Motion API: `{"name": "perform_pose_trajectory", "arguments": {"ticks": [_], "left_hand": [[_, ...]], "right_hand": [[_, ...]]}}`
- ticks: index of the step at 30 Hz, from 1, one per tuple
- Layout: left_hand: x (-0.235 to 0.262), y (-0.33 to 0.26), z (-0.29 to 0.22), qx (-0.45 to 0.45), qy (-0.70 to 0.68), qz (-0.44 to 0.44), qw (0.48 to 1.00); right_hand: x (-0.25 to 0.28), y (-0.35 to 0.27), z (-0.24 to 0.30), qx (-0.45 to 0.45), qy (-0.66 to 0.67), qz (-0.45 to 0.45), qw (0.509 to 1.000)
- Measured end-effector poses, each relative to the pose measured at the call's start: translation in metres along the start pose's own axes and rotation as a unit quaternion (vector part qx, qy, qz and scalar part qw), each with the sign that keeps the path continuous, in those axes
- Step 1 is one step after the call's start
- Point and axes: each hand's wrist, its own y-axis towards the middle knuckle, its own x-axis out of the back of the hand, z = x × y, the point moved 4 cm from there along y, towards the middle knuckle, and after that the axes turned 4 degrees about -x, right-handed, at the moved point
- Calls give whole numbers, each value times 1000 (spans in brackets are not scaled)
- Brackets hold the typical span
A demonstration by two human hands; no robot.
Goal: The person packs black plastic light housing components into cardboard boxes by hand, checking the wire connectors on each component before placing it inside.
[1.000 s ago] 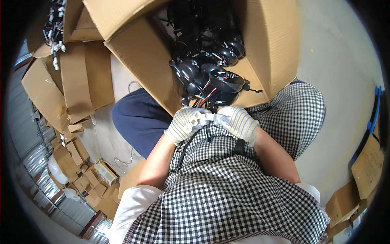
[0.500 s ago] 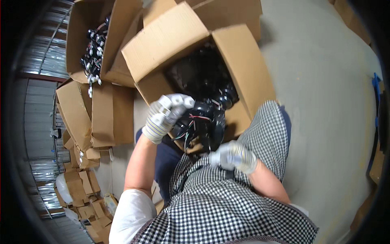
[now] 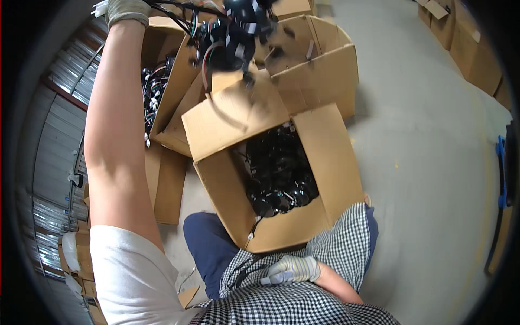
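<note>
Raised to the upper left, my left hand (image 3: 127,10), in a pale knit glove, grips a bundle of cables (image 3: 172,12). White plugs (image 3: 100,8) stick out past its fingers. From the cables hangs a cluster of shiny black parts (image 3: 238,38), blurred by motion, above the far flap of the cardboard box before me (image 3: 290,233). Inside that box lie several more rounded black parts (image 3: 281,200), and one lead with a white plug (image 3: 251,236) trails over its near side. My right hand (image 3: 295,270), also gloved, is curled against the checked apron; whatever its fingers hold is hidden.
Farther left stands another open box holding black parts with white plugs (image 3: 154,97). An open carton (image 3: 319,81) is behind the near box. More cartons (image 3: 468,46) stand at the far right, near a blue-edged item (image 3: 501,173). Grey floor (image 3: 417,189) runs along the right.
My left hand has risen far up and left, lifting cabled black parts out of the box. My right hand has drawn back slightly left and down over the apron. The view has shifted.
</note>
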Motion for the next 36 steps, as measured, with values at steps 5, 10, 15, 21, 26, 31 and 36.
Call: {"name": "perform_pose_trajectory", "arguments": {"ticks": [5, 10, 15, 21, 26, 31, 36], "left_hand": [[78, 51, 65, 79, 132, 81, 985], [100, -139, 211, 207, 235, 118, 942], [186, -213, 270, 109, 493, 489, 711], [67, -302, 141, -94, 545, 420, 720], [-6, -439, 0, 283, 0, 671, 686], [-38, -576, -130, 241, -5, 544, 803], [2, -575, -180, 184, -11, 480, 858]], "right_hand": [[11, 12, -5, 76, -147, 0, 986], [28, 4, -8, 42, -181, -97, 978], [20, 16, -15, 42, -246, -47, 967], [20, 17, -27, -58, -112, -32, 991], [4, 29, -33, -189, -144, 38, 971], [-7, 17, -54, -288, -70, 59, 953], [-3, 20, -72, -316, -8, 39, 948]]}}
